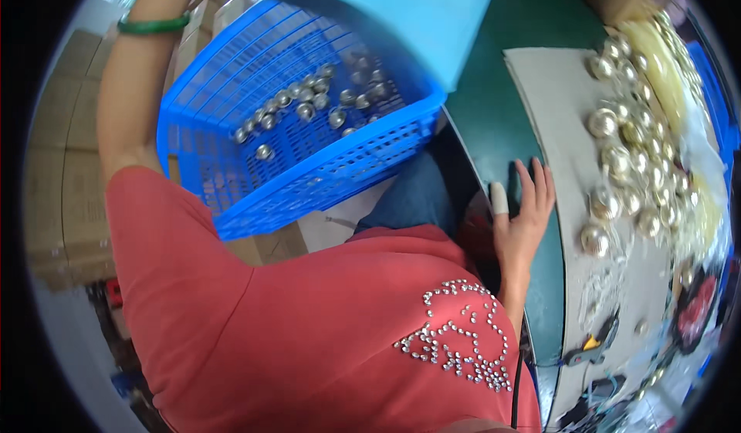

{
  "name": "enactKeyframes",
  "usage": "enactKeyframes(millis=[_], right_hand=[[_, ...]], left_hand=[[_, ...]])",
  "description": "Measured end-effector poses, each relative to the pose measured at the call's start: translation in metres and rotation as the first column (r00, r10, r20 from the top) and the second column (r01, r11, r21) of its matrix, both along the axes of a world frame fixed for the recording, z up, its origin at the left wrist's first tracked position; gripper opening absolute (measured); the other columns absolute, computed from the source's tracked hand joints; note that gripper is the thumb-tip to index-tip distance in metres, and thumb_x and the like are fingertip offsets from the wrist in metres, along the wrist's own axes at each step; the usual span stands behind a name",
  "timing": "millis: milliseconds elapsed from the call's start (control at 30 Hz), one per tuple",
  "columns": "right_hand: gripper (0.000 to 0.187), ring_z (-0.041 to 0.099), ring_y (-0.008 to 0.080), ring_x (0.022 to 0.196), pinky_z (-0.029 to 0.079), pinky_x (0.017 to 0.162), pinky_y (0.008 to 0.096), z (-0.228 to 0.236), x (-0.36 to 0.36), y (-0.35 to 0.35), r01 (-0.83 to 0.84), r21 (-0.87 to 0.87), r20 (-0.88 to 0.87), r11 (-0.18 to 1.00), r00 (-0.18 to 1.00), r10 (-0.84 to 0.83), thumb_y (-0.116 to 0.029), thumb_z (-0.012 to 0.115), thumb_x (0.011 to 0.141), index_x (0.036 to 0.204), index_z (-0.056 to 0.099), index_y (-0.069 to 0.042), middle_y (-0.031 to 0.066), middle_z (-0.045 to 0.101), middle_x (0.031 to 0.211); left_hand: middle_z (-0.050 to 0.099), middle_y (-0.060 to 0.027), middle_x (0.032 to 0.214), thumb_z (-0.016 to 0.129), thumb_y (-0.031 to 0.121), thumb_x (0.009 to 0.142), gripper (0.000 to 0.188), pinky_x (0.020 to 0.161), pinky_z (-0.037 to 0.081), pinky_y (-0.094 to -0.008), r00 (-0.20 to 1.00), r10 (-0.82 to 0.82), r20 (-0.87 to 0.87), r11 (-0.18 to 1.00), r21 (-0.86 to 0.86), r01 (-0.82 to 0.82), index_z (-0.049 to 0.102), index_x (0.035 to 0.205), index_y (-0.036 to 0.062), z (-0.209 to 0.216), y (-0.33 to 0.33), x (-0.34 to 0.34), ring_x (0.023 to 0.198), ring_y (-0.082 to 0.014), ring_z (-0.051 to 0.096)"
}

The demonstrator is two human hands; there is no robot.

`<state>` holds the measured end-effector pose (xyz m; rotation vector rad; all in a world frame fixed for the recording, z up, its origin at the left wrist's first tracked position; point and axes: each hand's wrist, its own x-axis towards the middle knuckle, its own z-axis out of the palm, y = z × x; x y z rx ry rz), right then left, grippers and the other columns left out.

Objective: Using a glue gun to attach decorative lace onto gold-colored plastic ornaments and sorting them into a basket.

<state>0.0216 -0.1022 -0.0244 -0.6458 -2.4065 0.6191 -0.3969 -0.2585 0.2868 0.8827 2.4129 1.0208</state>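
Note:
My left arm, with a green bangle (154,24) on it, reaches up past the upper edge; its hand is out of view. A blue plastic basket (324,182) with slatted sides stands tilted beside this arm. Scattered on its bottom are several small silvery balls (306,111). A light blue flat-sided piece (417,16), smeared by motion, hangs over the basket's far end; what holds it is hidden. My right hand (525,217) lies with fingers spread on the green tabletop (494,124) near its edge, its thumb in a pale cover. Nothing is in it.
Several shiny pale-gold balls (617,163) lie on a grey board (540,78) at right, by clear bags. Nearer me on the board are a glue gun with a yellow trigger (591,343) and a red packet (695,313). Stacked cartons (65,170) stand at left.

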Motion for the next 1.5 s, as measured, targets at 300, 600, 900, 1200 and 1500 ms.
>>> enactKeyframes(millis=[300,600,900,1200,1500], right_hand=[[0.036,0.047,0.0378,0.145,0.037,0.119,0.0483,0.003,-0.002,0.005,-0.081,0.081,0.082,0.993,0.994,0.075,-0.025,0.071,0.101,0.133,0.069,-0.007,0.0153,0.058,0.151],[0.037,0.050,0.0374,0.142,0.039,0.117,0.0494,0.006,-0.007,0.004,-0.039,0.114,0.172,0.993,0.985,0.019,-0.026,0.069,0.103,0.131,0.069,-0.003,0.0161,0.059,0.150],[0.035,0.053,0.0365,0.140,0.041,0.116,0.0485,0.009,-0.012,0.000,0.000,0.134,0.208,0.991,0.978,-0.028,-0.024,0.067,0.104,0.130,0.069,-0.001,0.0171,0.060,0.149],[0.035,0.054,0.0367,0.138,0.041,0.115,0.0486,0.010,-0.014,0.002,-0.019,0.162,0.214,0.987,0.977,-0.017,-0.026,0.067,0.105,0.128,0.069,0.000,0.0177,0.061,0.148],[0.036,0.054,0.0363,0.138,0.040,0.116,0.0486,0.008,-0.012,0.000,-0.014,0.133,0.205,0.991,0.979,-0.014,-0.027,0.067,0.105,0.128,0.069,0.000,0.0178,0.061,0.148]], left_hand=[[0.074,-0.0175,0.123,0.073,0.062,0.086,0.078,0.090,0.061,-0.0471,0.813,0.580,0.056,0.734,-0.468,-0.492,0.070,0.130,-0.0018,-0.151,-0.333,-0.058,0.105,-0.0283,0.074],[0.041,-0.0333,0.159,0.080,0.067,0.077,0.129,0.113,0.048,-0.0525,0.471,0.668,-0.576,0.015,-0.623,-0.782,0.016,0.166,-0.0001,-0.373,-0.422,-0.046,0.143,-0.0440,0.050],[0.041,-0.0338,0.155,0.084,0.061,0.077,0.125,0.108,0.052,-0.0536,0.374,0.703,-0.605,-0.028,-0.549,-0.836,0.016,0.166,0.0058,-0.396,-0.398,-0.056,0.137,-0.0480,0.053],[0.043,-0.0307,0.153,0.084,0.059,0.077,0.118,0.106,0.052,-0.0567,0.482,0.673,-0.561,0.139,-0.544,-0.828,0.020,0.164,0.0110,-0.397,-0.455,-0.022,0.136,-0.0471,0.054],[0.047,-0.0287,0.151,0.084,0.056,0.076,0.117,0.107,0.051,-0.0580,0.372,0.701,-0.608,0.128,-0.406,-0.905,0.022,0.165,0.0116,-0.400,-0.447,-0.032,0.134,-0.0477,0.055]])
